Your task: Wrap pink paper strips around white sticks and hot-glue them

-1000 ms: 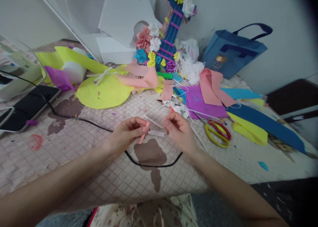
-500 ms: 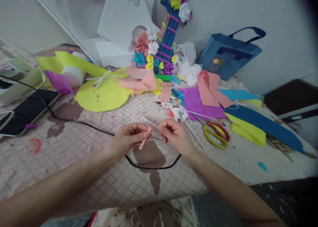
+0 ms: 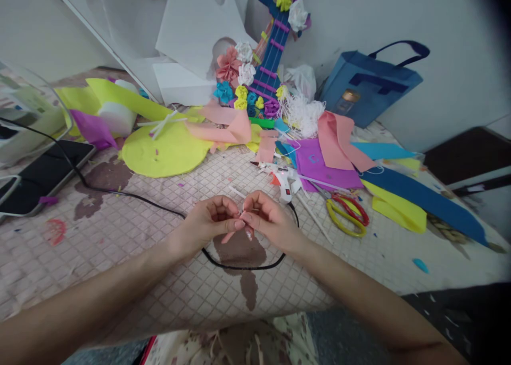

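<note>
My left hand [image 3: 209, 222] is closed in a pinch on a small pink paper strip [image 3: 228, 237], whose free end sticks out below the thumb. Touching it from the right, my right hand [image 3: 269, 221] has its thumb and fingers closed at the strip's upper end, which the fingertips mostly hide. Just beyond the fingers shows the end of a thin white strip [image 3: 237, 191]. A white glue gun [image 3: 285, 183] lies past my right hand, its black cord [image 3: 247, 270] looping under both wrists.
Yellow-and-red-handled scissors [image 3: 346, 216] lie to the right, near purple paper [image 3: 319, 165] and a blue strip [image 3: 431, 200]. A yellow paper disc [image 3: 163, 152] and a phone [image 3: 48, 176] are left. A flower-decorated blue guitar model [image 3: 271, 59] and a blue bag [image 3: 369, 91] stand behind.
My right hand has moved left against my left hand, its fingertips now meeting at the pink strip. The glue gun's handle, formerly partly covered, now shows.
</note>
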Demonstrator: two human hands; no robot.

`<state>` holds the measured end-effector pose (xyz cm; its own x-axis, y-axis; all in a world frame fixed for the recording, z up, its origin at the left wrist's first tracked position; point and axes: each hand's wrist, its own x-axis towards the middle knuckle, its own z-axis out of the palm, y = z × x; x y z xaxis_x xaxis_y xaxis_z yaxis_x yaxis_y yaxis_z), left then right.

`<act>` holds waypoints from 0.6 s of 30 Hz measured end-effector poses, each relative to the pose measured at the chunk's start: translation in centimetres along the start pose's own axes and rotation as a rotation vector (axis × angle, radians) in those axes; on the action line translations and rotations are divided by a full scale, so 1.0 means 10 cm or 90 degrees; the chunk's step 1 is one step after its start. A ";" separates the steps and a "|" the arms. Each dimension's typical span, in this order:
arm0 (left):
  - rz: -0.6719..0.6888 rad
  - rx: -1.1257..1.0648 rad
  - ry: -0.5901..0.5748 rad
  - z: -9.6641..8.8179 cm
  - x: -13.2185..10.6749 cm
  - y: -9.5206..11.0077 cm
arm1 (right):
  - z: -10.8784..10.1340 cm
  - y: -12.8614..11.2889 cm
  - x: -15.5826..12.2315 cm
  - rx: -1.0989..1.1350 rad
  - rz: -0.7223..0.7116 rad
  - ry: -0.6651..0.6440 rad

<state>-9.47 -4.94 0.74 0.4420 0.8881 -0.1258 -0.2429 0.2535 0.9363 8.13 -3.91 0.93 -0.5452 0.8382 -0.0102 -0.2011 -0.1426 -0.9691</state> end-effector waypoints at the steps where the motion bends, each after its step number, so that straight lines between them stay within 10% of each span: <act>1: 0.002 0.011 0.004 0.00 0.00 0.01 | 0.00 0.00 0.00 0.016 -0.001 -0.009; 8: 0.021 0.062 0.010 0.01 -0.01 0.07 | -0.01 0.02 0.01 0.164 0.049 -0.046; 18: 0.003 0.061 0.006 0.01 -0.02 0.06 | -0.04 0.03 -0.01 0.021 0.000 -0.036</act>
<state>-9.67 -4.98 1.38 0.4327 0.8929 -0.1245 -0.1612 0.2125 0.9638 8.46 -3.77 0.56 -0.5898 0.8075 0.0047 -0.2276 -0.1606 -0.9604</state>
